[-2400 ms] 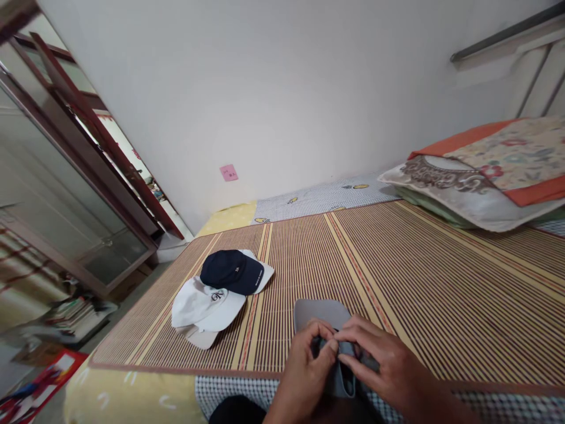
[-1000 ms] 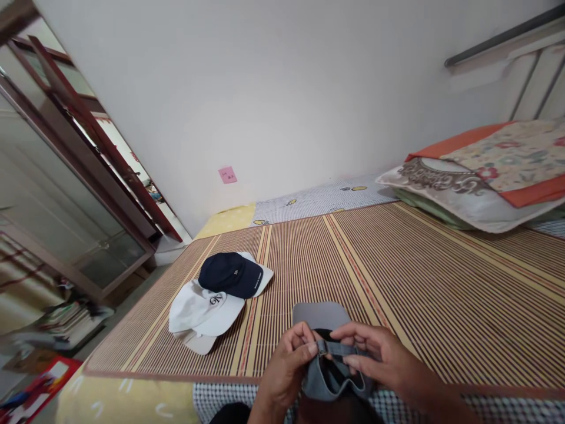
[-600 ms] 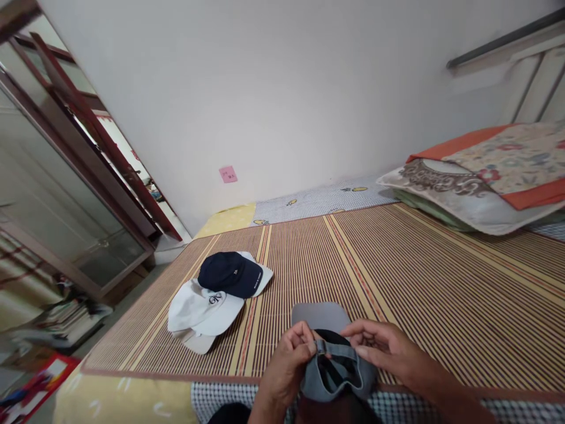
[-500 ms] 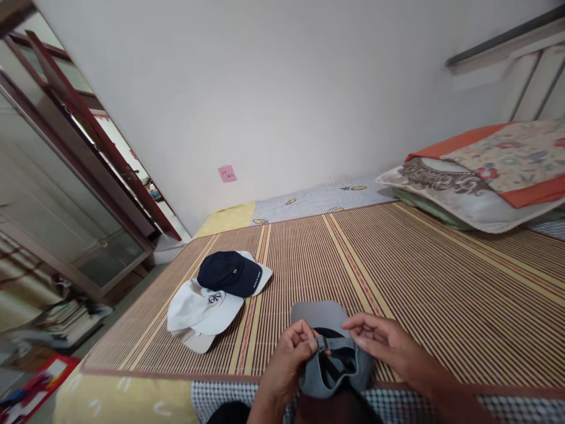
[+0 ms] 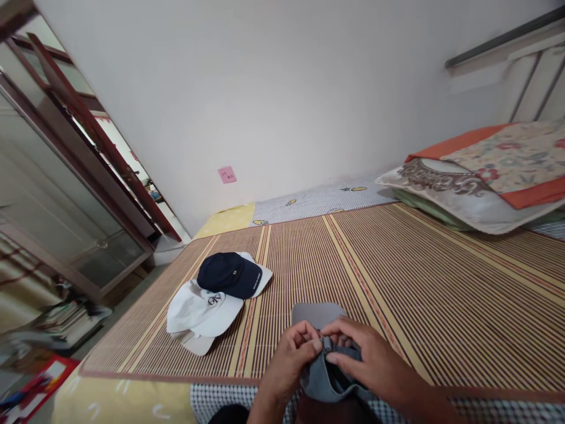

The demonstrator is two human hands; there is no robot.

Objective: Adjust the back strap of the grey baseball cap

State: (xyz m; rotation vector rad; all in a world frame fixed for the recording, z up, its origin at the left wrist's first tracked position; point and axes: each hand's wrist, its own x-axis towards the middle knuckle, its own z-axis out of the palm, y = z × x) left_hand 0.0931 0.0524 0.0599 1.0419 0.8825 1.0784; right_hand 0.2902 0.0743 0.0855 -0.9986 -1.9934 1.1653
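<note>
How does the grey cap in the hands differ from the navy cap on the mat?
The grey cap is pinched at its back strap by the left hand and right hand; the navy cap lies untouched. The grey cap sits at the mat's near edge with its brim pointing away; the navy cap rests on white caps farther left. Both are brimmed baseball caps.

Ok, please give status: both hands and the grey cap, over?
Left hand and right hand both pinching grey cap at its back strap. Cap at mat edge. Nothing blocking.
</note>
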